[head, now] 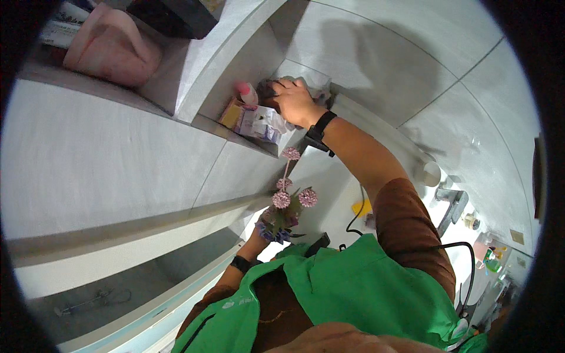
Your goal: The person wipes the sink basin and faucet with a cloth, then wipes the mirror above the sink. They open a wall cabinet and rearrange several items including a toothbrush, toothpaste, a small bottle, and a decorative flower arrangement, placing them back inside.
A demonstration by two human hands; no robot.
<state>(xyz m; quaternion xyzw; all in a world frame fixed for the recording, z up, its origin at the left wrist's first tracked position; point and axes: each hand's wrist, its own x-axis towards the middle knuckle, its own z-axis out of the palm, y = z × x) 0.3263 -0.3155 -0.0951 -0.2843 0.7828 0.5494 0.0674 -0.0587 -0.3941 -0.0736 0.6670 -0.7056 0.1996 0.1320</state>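
Note:
My right hand [293,101] reaches onto a tiled wall shelf, its fingers spread over a dark bundled thing [267,92] that it partly hides; whether it grips it I cannot tell. Beside that hand stand a small white bottle with a pink cap [247,93] and an opened plastic pack of tissues [269,123]. Lower down, my left hand [261,236] is around the lower part of a bunch of artificial flowers [281,200], pink pompom blooms above and blue ones near the fingers. The flowers largely cover that hand. Both wrists wear black bands.
A pink container [114,48] sits in the upper left niche. Along the right stand a white cup [432,173], a grey faucet [452,207] and a small jar [471,221]. A yellow cloth or sponge [362,207] and a black cable [353,220] lie below my right arm.

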